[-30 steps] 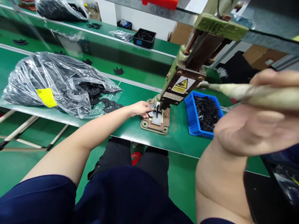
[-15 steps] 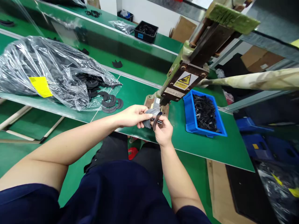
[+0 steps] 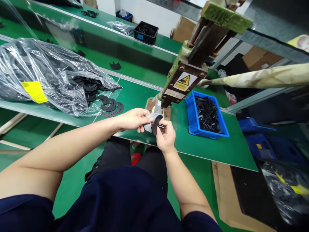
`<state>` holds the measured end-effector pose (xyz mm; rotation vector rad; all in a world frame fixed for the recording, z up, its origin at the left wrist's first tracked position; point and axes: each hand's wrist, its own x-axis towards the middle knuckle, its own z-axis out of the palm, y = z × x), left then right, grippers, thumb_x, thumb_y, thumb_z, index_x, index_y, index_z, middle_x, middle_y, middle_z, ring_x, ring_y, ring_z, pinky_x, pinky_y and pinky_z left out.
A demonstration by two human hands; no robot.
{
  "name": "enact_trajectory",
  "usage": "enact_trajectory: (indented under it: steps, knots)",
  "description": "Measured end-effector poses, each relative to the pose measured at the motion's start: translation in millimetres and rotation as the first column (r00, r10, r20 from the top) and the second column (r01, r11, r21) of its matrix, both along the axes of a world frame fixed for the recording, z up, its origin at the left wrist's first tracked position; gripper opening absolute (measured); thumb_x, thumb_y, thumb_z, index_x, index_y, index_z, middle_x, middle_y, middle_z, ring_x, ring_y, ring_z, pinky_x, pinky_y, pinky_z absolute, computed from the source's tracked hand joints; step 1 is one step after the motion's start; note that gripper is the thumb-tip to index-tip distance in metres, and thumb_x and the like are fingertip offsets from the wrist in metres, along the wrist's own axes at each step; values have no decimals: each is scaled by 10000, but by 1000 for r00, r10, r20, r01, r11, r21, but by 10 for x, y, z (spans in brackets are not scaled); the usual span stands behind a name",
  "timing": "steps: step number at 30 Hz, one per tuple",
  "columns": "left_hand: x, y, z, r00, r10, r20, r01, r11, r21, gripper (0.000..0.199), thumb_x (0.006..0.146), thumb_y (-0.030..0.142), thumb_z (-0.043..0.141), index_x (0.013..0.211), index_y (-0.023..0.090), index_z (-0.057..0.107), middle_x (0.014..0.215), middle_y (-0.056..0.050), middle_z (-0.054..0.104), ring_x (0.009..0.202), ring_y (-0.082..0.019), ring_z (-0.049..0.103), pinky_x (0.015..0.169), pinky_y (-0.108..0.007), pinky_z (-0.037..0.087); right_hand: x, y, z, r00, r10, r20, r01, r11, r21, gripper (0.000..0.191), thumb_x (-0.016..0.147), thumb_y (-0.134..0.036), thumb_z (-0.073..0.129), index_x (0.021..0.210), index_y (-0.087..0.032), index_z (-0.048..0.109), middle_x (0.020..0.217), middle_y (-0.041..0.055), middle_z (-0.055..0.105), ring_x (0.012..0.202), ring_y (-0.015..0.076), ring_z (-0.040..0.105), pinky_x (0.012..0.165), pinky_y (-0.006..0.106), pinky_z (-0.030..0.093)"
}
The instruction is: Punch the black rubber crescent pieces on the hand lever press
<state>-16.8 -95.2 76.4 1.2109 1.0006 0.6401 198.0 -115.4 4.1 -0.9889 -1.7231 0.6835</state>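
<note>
L hand (image 3: 136, 120): grip pinched on grey pcs (image 3: 148, 127), count unclear. R hand (image 3: 167, 137): grip closed on black curved pc (image 3: 157, 124), part-hidden. All just in front of press (image 3: 185, 80). Bag (image 3: 51, 75), left of press, cut off.

pcs (image 3: 157, 124) in hands (image 3: 167, 138), frt of press (image 3: 183, 82) | bag (image 3: 54, 75) L | bin (image 3: 192, 117) R

In front of the press (image 3: 178, 69), the left hand (image 3: 135, 120) partly hides grey pieces (image 3: 148, 128); left of the press, the bag (image 3: 45, 74) is cut off.
</note>
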Motion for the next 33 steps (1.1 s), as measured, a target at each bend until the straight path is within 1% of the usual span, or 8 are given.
enact_trajectory:
  steps: [3, 6, 9, 16, 21, 26, 29, 33]
  knots:
    - [-38, -38, 7, 987, 114, -113, -95, 982, 161, 397, 887, 534, 806, 860, 195, 602, 660, 5, 632, 559, -126, 609, 520, -226, 471, 99, 11, 85, 996, 13, 89, -18, 998, 63, 192, 934, -368, 698, 1088, -254, 684, 1011, 53, 768, 900, 187, 729, 865, 370, 607]
    - [-29, -133, 70, 918, 341, -203, -213, 855, 474, 315, 865, 471, 820, 892, 209, 648, 813, -13, 638, 717, -144, 592, 633, -246, 477, 124, 8, 121, 989, 33, 145, -49, 992, 114, 162, 934, -360, 689, 1053, -251, 692, 981, 52, 760, 892, 186, 717, 855, 368, 594]
    - [25, -197, 114, 915, 300, -269, -94, 808, 581, 321, 874, 464, 788, 738, 211, 645, 805, -24, 590, 745, -160, 545, 675, -266, 444, 108, 4, 122, 985, 44, 166, -69, 986, 150, 146, 942, -352, 674, 1043, -248, 687, 946, 48, 747, 865, 182, 703, 832, 367, 583]
    - [80, -102, -74, 975, 113, -189, -48, 946, 322, 472, 911, 548, 722, 653, 185, 566, 667, 16, 501, 622, -114, 436, 591, -259, 339, 130, -60, 84, 991, 46, 125, -69, 980, 184, 152, 938, -325, 671, 1072, -256, 685, 1006, 63, 770, 915, 198, 733, 848, 386, 602]
    - [88, -96, -100, 985, 170, 14, -169, 958, 230, 392, 828, 519, 845, 860, 188, 638, 768, 24, 597, 674, -103, 523, 619, -222, 419, 151, -71, 10, 998, 20, 60, -28, 990, 135, 167, 951, -350, 663, 1094, -266, 682, 1025, 63, 771, 935, 201, 742, 859, 397, 622]
    - [6, 5, -211, 998, 41, 54, -42, 999, 17, 449, 844, 573, 829, 797, 172, 635, 637, 24, 602, 535, -86, 530, 514, -198, 420, 247, 0, -124, 999, 27, 38, -29, 999, 34, 250, 952, -336, 679, 1193, -268, 677, 1081, 62, 762, 992, 193, 749, 909, 386, 638]
    - [-123, 314, -454, 955, 294, 36, -293, 955, -39, 440, 845, 516, 857, 751, 165, 610, 575, 26, 590, 476, -71, 525, 469, -172, 411, 404, -15, -252, 999, -37, -5, 36, 999, -27, 343, 987, -313, 632, 1326, -266, 602, 1133, 72, 738, 1030, 182, 753, 935, 379, 646]
    - [-267, 1075, -744, 776, 631, -22, -613, 745, -263, 300, 878, 281, 860, 783, 162, 602, 571, 2, 617, 447, -88, 570, 440, -170, 443, 653, -133, -343, 995, -93, -21, 91, 993, -68, 247, 1005, -303, 604, 1243, -246, 634, 1088, 65, 710, 1007, 171, 740, 926, 366, 643]
